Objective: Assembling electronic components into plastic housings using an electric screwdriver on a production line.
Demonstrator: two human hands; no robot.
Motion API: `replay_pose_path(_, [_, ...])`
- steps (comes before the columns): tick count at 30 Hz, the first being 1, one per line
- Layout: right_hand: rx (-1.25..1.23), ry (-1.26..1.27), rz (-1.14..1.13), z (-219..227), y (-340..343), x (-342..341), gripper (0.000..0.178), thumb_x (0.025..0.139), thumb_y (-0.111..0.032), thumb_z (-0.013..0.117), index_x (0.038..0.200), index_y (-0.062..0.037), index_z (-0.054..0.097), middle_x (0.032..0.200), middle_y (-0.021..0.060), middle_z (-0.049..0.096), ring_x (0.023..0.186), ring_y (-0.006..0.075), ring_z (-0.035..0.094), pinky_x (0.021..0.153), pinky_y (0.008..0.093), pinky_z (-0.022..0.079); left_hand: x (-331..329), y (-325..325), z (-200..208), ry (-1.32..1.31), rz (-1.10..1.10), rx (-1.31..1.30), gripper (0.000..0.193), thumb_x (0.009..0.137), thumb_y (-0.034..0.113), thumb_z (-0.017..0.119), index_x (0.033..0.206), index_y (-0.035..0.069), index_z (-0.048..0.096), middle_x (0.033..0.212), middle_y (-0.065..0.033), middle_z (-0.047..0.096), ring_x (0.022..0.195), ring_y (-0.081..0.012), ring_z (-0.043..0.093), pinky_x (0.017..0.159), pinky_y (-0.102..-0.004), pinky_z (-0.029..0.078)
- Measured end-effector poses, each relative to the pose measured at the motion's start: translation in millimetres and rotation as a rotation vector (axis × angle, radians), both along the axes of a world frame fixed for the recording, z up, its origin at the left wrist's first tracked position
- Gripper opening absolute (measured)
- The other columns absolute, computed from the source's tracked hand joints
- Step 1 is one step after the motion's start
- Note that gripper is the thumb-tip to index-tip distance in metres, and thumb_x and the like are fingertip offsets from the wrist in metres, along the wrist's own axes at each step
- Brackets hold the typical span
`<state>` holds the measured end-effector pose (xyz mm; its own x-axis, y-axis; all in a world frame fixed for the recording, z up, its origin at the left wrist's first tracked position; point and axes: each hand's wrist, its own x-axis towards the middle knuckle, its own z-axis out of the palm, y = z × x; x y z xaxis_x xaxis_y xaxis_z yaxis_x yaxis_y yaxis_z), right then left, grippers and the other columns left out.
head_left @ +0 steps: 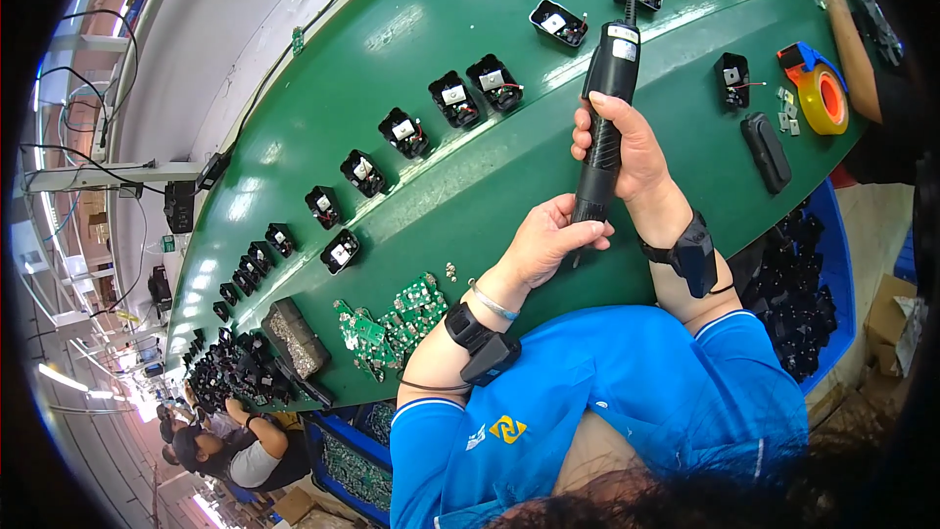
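Two hands are meeting over the near edge of the green worktop (460, 186), just in front of the person's blue-sleeved chest. The right hand (627, 152) is wrapping fully closed around the grip of a black electric screwdriver (602, 108), holding it nearly upright with its cable running up and away toward the far edge. The left hand (548, 235) is curling its fingers about the screwdriver's lower tip, thumb and fingertips pinching there; whether anything small is sitting between them cannot be told.

The screwdriver is looking slim and dark, with a pale label near its top and a ribbed lower barrel.

Around the hands a broad bare strip of worktop is lying open, reaching from the near edge out to a diagonal row of black housings (403, 132) that is stretching along the middle toward both ends. Toward the left end, at the near edge, green circuit boards (392, 318) are piling beside a grey tray of screws (294, 336). Toward the right end, a black oblong cover (766, 152) and a yellow tape roll in an orange and blue dispenser (818, 88) are sitting well apart from the hands. Beyond the right near edge a blue bin of black parts (798, 294) is standing below the worktop.
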<state>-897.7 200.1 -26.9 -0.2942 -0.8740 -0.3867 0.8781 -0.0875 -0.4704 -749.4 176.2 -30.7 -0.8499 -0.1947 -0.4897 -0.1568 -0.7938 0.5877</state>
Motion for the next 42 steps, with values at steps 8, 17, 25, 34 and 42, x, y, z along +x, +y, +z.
replay_pose_path(8, [-0.369, -0.049, -0.051, -6, 5, 2, 0.029, 0.074, -0.023, 0.052, 0.092, -0.0041, 0.039, 0.066, 0.0030, 0.041, 0.053, 0.0113, 0.041, 0.049, 0.0241, 0.038, -18, 5, 24, -0.384, -0.115, -0.811, 0.038, 0.063, 0.023, 0.069, 0.086, 0.001, 0.049, 0.070, -0.0002, 0.050, 0.061, -0.0075, 0.047, 0.056, -0.0216, 0.040])
replay_pose_path(17, [-0.639, -0.153, 0.025, -17, 7, -10, 0.030, 0.068, -0.025, 0.057, 0.083, -0.0050, 0.039, 0.059, 0.0018, 0.040, 0.045, 0.0103, 0.038, 0.040, 0.0231, 0.035, -28, 13, 23, -0.396, -0.092, -0.905, 0.032, 0.060, 0.017, 0.059, 0.083, -0.002, 0.048, 0.065, -0.0145, 0.054, 0.061, -0.0238, 0.056, 0.057, -0.0321, 0.043])
replay_pose_path(25, [-0.767, -0.182, 0.123, -9, 10, -11, 0.031, 0.069, -0.020, 0.059, 0.079, -0.0058, 0.034, 0.055, 0.0004, 0.037, 0.042, 0.0083, 0.038, 0.038, 0.0206, 0.035, -28, 20, 11, -0.283, -0.147, -0.712, 0.024, 0.061, 0.012, 0.058, 0.078, 0.001, 0.046, 0.058, -0.0044, 0.052, 0.052, -0.0103, 0.051, 0.049, -0.0242, 0.041])
replay_pose_path(34, [-0.698, -0.131, 0.086, -17, 10, -12, 0.034, 0.069, -0.023, 0.060, 0.088, -0.0043, 0.038, 0.059, 0.0008, 0.039, 0.045, 0.0086, 0.039, 0.040, 0.0204, 0.035, -32, 15, 6, -0.249, -0.148, -0.626, 0.021, 0.063, 0.009, 0.059, 0.077, 0.003, 0.045, 0.058, -0.0013, 0.051, 0.052, -0.0079, 0.050, 0.049, -0.0216, 0.040])
replay_pose_path(42, [-0.725, -0.193, 0.147, -30, 5, -18, 0.051, 0.065, -0.033, 0.066, 0.099, -0.0047, 0.040, 0.067, 0.0017, 0.042, 0.053, 0.0116, 0.043, 0.051, 0.0249, 0.040, -29, 5, 2, -0.171, -0.169, -0.447, 0.020, 0.064, 0.007, 0.060, 0.077, 0.003, 0.045, 0.061, -0.0013, 0.050, 0.053, -0.0084, 0.051, 0.050, -0.0213, 0.041])
